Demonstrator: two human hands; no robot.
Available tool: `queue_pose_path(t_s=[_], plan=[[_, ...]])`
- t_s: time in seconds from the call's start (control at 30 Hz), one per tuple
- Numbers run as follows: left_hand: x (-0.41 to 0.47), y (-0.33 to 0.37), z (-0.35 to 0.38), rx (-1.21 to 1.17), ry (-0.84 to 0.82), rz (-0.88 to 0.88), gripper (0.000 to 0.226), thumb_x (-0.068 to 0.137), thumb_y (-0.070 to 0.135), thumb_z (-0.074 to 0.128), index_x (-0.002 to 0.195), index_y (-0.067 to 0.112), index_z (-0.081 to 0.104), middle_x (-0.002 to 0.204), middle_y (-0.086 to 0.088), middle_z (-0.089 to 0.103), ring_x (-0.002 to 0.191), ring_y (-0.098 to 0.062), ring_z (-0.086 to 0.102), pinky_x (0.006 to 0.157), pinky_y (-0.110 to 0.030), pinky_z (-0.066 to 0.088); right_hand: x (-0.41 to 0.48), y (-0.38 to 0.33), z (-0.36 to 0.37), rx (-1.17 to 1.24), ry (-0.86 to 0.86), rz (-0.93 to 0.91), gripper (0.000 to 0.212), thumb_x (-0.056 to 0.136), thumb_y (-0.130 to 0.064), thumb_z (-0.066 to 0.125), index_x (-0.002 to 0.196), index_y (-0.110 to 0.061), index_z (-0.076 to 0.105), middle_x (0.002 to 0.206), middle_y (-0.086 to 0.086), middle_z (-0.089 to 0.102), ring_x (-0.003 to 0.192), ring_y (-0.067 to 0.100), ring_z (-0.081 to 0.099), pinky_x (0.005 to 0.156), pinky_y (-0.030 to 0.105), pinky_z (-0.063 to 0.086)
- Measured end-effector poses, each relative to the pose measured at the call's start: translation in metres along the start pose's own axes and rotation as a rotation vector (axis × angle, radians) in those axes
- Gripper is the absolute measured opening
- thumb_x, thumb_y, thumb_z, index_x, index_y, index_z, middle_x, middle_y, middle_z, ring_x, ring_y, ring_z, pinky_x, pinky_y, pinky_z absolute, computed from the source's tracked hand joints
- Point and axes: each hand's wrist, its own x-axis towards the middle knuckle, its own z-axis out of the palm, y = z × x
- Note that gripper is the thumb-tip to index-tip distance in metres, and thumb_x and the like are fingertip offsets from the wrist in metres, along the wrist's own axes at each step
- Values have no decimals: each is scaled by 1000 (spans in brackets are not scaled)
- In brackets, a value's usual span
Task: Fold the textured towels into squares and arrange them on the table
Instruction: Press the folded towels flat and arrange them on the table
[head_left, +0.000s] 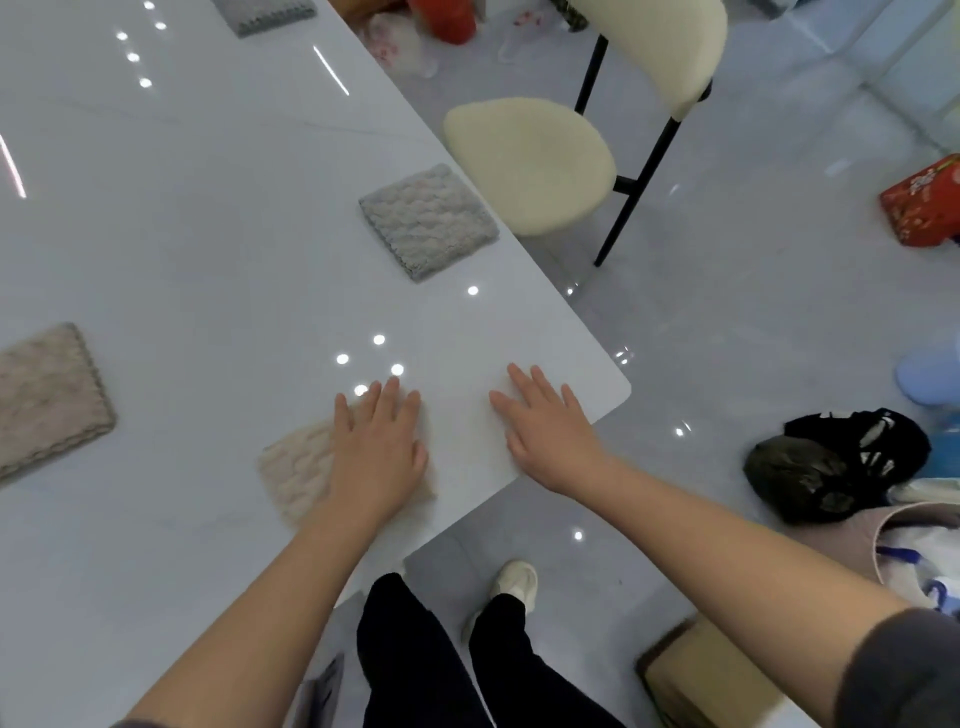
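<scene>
Grey sleeves (904, 670), black trousers (410, 649), white shoe (517, 577)

Beige towel (298, 470), grey towel (428, 221), white table (208, 208)

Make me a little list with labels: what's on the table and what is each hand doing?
Table: white, shiny
Left hand: flat on the cream towel
Right hand: flat, fingers straight, by the table's corner, holding nothing
Grey towel: folded square, by the right edge
Tan towel: folded, at the left
Far towel: grey, cut off at the top
Chair: cream, beside the table
</scene>
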Motion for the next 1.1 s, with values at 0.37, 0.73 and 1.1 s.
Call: queue_pose_path(t_s=[0.37, 0.73, 1.1], plan=[[50, 32, -20, -146, 69, -181, 51, 86, 22, 50, 135, 9, 43, 138, -13, 44, 120, -33, 47, 108, -45, 26, 31, 43, -35, -61, 10, -142, 33, 98, -22, 38, 124, -17, 56, 130, 4, 48, 111, 26, 49, 85, 37, 42], [203, 27, -42, -220, 157, -312, 75, 92, 25, 46, 154, 16, 5, 160, -16, -8, 146, -40, 0, 115, -55, 11, 196, 66, -113, -68, 95, -209, 73, 92, -7, 46, 154, -23, 10, 162, 3, -5, 148, 31, 7, 108, 47, 32], [233, 23, -34, -190, 130, -355, 64, 94, 22, 45, 152, 13, 19, 160, -16, 10, 146, -37, 10, 112, -61, 12, 246, 78, -133, -226, -5, -366, 61, 99, -12, 33, 154, -23, 9, 163, 1, -3, 149, 25, -5, 117, 57, 2]])
